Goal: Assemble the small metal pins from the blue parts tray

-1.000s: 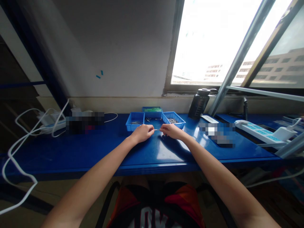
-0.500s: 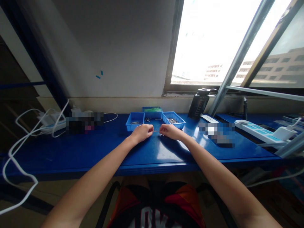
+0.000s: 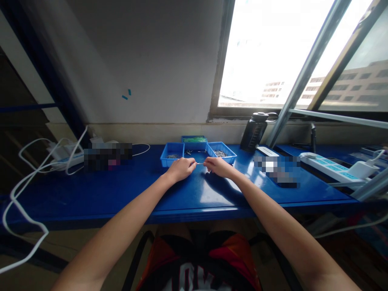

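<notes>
My left hand (image 3: pixel 181 168) and my right hand (image 3: pixel 218 166) face each other just above the blue table. Between their pinched fingertips runs a thin metal rod-like piece (image 3: pixel 199 163), held at both ends; its exact kind is too small to make out. Behind the left hand stands a blue bin (image 3: pixel 164 155) with small metal pieces (image 3: pixel 173 156) in it. Another blue bin (image 3: pixel 232 154), beyond the right hand, holds more metal pieces (image 3: pixel 220 153). At the back a third blue bin (image 3: pixel 194 136) contains something green.
A black bottle (image 3: pixel 254 132) stands by the window at the right. White power strips (image 3: pixel 330 166) and cables (image 3: pixel 27 216) lie at both sides. A white flat device (image 3: pixel 268 152) and a blurred-out item (image 3: pixel 287 178) rest right of my arm.
Both hands stay nearly in place, still pinching the thin metal piece. The fingers of my right hand have shifted slightly around its end.
</notes>
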### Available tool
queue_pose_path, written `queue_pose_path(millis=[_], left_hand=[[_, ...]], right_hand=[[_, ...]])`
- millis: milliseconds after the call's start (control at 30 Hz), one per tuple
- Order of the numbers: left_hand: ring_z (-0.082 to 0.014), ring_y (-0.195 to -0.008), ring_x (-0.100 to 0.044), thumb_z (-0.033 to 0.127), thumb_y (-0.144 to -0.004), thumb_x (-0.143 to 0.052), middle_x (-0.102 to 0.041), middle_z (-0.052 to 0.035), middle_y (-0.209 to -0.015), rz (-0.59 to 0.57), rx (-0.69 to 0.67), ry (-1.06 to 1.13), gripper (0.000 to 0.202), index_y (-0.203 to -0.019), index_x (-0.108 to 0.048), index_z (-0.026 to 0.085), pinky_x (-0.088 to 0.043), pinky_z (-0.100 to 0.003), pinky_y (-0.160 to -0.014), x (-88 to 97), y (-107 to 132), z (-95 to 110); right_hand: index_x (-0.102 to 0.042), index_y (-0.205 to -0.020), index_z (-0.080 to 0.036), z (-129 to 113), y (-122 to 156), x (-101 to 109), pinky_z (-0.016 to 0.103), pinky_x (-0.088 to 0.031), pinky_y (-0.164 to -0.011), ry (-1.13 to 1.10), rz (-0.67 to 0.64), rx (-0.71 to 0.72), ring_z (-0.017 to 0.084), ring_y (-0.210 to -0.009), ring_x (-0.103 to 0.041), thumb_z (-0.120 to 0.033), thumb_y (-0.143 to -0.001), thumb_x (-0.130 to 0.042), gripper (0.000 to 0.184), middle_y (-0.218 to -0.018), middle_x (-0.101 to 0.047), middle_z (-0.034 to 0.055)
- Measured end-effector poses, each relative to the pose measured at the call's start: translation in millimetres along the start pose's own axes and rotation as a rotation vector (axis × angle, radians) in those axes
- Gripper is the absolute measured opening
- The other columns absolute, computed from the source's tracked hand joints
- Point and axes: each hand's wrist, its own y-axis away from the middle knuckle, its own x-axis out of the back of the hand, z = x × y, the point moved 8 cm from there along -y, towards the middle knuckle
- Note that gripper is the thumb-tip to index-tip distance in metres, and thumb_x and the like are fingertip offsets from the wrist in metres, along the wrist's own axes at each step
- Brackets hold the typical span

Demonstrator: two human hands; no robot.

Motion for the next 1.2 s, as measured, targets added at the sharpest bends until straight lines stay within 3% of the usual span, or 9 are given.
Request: queue_pose_path(millis=[267,667,1033,1200], left_hand=[[-0.0153,-0.066,-0.056,0.041,-0.084,-0.032,-0.062,-0.0051,-0.073,-0.012,-0.016,0.138,0.037,-0.075,-0.059,0.017,-0.036,-0.022,-0.056,-2.5,-2,-2],[-0.0147,-0.064,-0.055,0.039,-0.084,-0.033,-0.061,-0.0047,-0.07,-0.031,-0.017,0.172,0.035,-0.071,-0.056,0.016,-0.036,-0.022,-0.055,-4.1,-3,0],[-0.0161,-0.066,-0.055,0.04,-0.081,-0.038,-0.062,-0.0035,-0.076,-0.03,-0.007,0.058,0.029,-0.087,-0.057,0.019,-0.035,-0.023,-0.055,-1.6,-1,-2],[-0.0178,-0.072,-0.057,0.034,-0.079,-0.044,-0.063,-0.0034,-0.08,-0.018,-0.042,0.0,0.02,-0.086,-0.056,0.02,-0.039,-0.024,-0.059,2.1,-1,2]], right_hand=[[-0.053,-0.073,-0.017,-3,0,-3,0.021,-0.039,-0.052,-0.087,-0.039,0.004,0.008,-0.05,-0.05,-0.038,-0.085,-0.035,0.03,-0.062,-0.059,0.0],[-0.049,-0.067,-0.017,-2,-1,-6,0.021,-0.039,-0.052,-0.131,-0.063,-0.013,0.009,-0.049,-0.05,-0.043,-0.085,-0.032,0.036,-0.059,-0.058,0.0005],[-0.053,-0.073,-0.016,-11,2,2,0.021,-0.039,-0.055,-0.134,-0.027,0.038,0.01,-0.056,-0.052,-0.036,-0.082,-0.04,0.026,-0.066,-0.061,0.0011],[-0.055,-0.08,-0.016,-10,2,1,0.022,-0.041,-0.055,-0.149,-0.041,0.042,0.011,-0.057,-0.053,-0.033,-0.078,-0.047,0.019,-0.067,-0.061,0.0015]])
